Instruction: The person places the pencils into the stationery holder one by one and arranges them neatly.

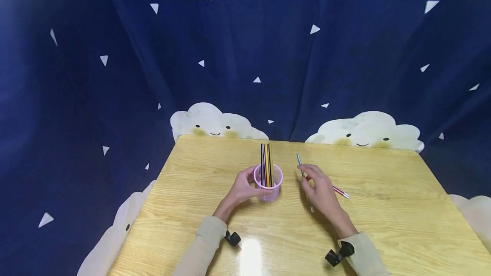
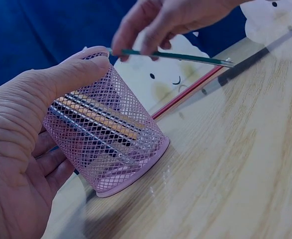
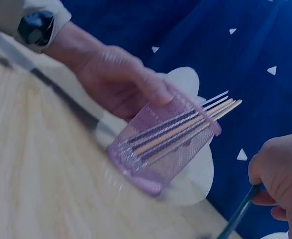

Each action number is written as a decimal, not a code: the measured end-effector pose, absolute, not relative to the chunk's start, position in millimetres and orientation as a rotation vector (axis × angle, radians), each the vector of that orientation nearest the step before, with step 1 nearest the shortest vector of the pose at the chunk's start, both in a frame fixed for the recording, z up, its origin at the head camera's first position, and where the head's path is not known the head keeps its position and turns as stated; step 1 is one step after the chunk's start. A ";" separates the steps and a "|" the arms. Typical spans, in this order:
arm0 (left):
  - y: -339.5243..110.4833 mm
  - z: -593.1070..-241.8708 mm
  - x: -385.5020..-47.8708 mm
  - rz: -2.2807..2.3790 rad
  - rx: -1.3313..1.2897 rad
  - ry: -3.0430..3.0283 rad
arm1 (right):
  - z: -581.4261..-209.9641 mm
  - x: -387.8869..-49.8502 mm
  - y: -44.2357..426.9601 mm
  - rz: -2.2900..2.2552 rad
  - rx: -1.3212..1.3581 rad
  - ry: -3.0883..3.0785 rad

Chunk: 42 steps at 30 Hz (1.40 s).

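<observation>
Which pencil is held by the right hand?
The green pencil, pinched by the right hand; the rest lie on the table or stand in the pink mesh cup.

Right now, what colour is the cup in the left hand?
The cup is pink mesh, showing best in the left wrist view.

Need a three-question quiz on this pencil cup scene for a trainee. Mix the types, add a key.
1. Which of the two hands holds the pink mesh cup?
2. True or false: the cup is empty.
3. What does the right hand pinch?
A) the cup's rim
B) a green pencil
C) a yellow pencil

Key:
1. The left hand.
2. False; dark and yellow pencils stand in it.
3. B
</observation>
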<state>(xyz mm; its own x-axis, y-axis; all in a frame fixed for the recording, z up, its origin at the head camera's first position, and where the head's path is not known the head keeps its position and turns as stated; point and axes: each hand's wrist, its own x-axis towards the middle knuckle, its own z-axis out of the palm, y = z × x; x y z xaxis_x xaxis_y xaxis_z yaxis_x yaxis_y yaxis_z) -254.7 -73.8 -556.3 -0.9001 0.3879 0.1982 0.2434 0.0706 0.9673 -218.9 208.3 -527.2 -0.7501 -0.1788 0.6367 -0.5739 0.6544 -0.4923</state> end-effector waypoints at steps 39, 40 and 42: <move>-74.9 -557.3 -255.8 1.935 0.662 2.234 | -453.3 -249.1 140.1 1.253 0.703 -1.900; -74.7 -557.6 -255.6 1.938 0.664 2.232 | -456.4 -249.7 138.4 1.254 0.707 -1.908; -74.6 -558.0 -255.2 1.944 0.669 2.228 | -462.9 -250.7 135.1 1.251 0.713 -1.918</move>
<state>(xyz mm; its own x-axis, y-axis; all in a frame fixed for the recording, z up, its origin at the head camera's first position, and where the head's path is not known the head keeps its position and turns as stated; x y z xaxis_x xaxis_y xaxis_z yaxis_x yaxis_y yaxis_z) -255.2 -74.6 -558.0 -0.8968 0.3941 0.2011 0.2527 0.0829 0.9640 -250.7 135.1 -462.9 -0.5831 -0.0598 0.8102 -0.7655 0.3742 -0.5233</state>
